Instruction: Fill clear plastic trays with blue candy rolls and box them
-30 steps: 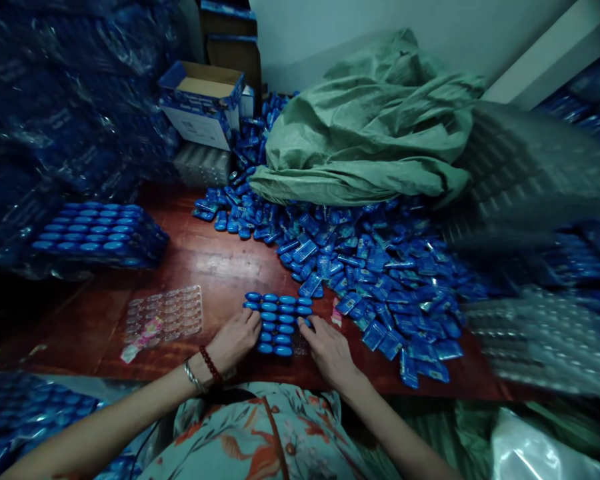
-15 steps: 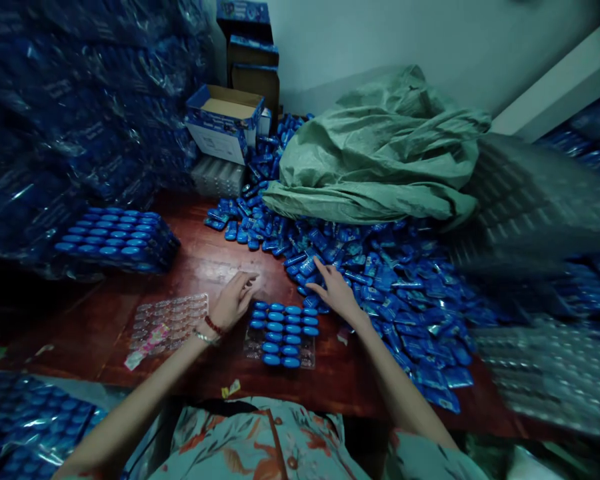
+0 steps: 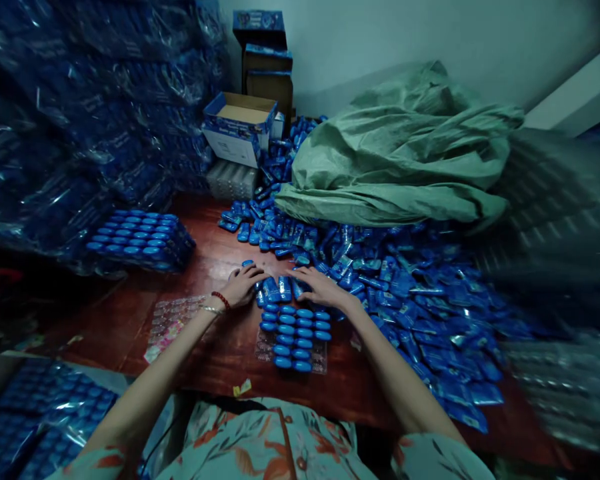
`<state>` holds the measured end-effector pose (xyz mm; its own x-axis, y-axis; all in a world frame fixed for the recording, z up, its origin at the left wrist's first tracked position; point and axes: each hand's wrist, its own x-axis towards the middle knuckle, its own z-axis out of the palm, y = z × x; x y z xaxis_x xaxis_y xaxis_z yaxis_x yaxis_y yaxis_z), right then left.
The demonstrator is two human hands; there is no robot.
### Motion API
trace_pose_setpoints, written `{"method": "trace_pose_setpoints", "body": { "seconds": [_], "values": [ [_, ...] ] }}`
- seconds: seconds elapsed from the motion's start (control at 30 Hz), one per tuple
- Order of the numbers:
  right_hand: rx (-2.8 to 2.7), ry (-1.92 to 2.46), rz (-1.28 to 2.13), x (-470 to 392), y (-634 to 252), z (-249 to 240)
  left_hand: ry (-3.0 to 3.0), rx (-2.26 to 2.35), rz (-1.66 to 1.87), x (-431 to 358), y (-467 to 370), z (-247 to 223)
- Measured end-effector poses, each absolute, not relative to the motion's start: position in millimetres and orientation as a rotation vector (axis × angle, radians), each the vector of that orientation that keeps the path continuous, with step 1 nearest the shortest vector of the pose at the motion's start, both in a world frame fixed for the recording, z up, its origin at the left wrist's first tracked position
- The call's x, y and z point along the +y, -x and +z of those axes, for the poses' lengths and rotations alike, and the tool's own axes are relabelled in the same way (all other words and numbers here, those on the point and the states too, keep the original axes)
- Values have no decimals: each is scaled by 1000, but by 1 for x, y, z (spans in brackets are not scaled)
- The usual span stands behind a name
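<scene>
My left hand (image 3: 243, 283) rests with its fingers stretched over the left end of a short row of blue packets (image 3: 271, 291). At the other end, my right hand (image 3: 321, 288) reaches in with fingers extended and thumb apart, touching the packets. How firmly either hand presses them cannot be made out. Just below the row lies a clear blister tray (image 3: 320, 359), its middle and upper cells filled with shiny blue oval pieces (image 3: 294, 331). Some cells at its lower corners are bare. One blue packet shows beyond my left fingertips.
A large heap of blue packets (image 3: 410, 307) covers the table's right side under a green sheet (image 3: 400, 153). Another clear tray (image 3: 173, 320) lies left. Stacked filled trays (image 3: 137, 233), an open box (image 3: 240, 127) and wrapped blue stacks (image 3: 95, 113) stand behind; clear trays (image 3: 565, 380) sit right.
My right hand has moved from the heap toward my left hand. Several blue packets now lie between the hands, above the tray. The view has shifted slightly left.
</scene>
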<state>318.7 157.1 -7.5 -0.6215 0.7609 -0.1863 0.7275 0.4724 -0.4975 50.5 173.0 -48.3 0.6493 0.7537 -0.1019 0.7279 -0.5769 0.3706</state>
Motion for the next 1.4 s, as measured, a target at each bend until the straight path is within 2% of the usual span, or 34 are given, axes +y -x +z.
{"method": "trace_pose_setpoints", "body": {
  "seconds": [0.17, 0.23, 0.43, 0.6, 0.8, 0.9, 1.03, 1.17, 1.3, 1.4],
  "values": [
    [-2465, 1423, 764, 143, -351, -13, -2470, 1437, 253, 132, -26, -47],
    [-2392, 1453, 762, 141, -354, -14, -2507, 1398, 299, 128, -24, -38],
    [-2275, 1591, 757, 140, -341, -17, -2717, 917, 71, 161, -54, -10],
    [-2035, 1937, 534, 133, -324, -17, -2721, 1005, -127, 188, -94, -10],
    [-1981, 2047, 453, 135, -316, -15, -2667, 1162, -80, 195, -106, -9],
    [-1865, 1943, 493, 119, -333, -7, -2567, 1289, 189, 176, -82, 5],
    [-1594, 1667, 779, 57, -375, 17, -2065, 1482, 942, 111, -31, 22],
    [-1687, 1693, 1031, -9, -390, 23, -1775, 1466, 904, 37, -9, 12],
    [-1672, 1737, 797, -31, -365, -11, -1793, 1468, 972, 2, -33, -21],
    [-1843, 1582, 573, -30, -349, -33, -1999, 1354, 1021, 2, -50, -42]
  ]
}}
